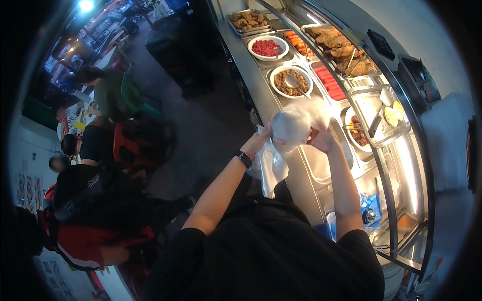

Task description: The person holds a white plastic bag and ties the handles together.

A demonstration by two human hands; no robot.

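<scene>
My left hand [260,141], with a dark watch on its wrist, grips a thin plastic bag [268,165] that hangs below the fingers. Against it, between both hands, is a rounded, plastic-wrapped bundle [290,126], blurred, its contents not clear. My right hand [322,140] holds the bundle's right side, its fingers partly hidden. Just beyond the hands stands a white bowl of minced food [291,82] with a spoon in it. To the right, behind the right hand, is a bowl of dark glazed food [359,134] with tongs.
A curved glass display frame [388,195] arches over the steel counter. Inside are a bowl of red food [268,48], red sausages [330,83], fried pieces [340,47] and a tray with eggs [393,113]. Seated people [109,94] and a person with a black backpack [90,199] are left.
</scene>
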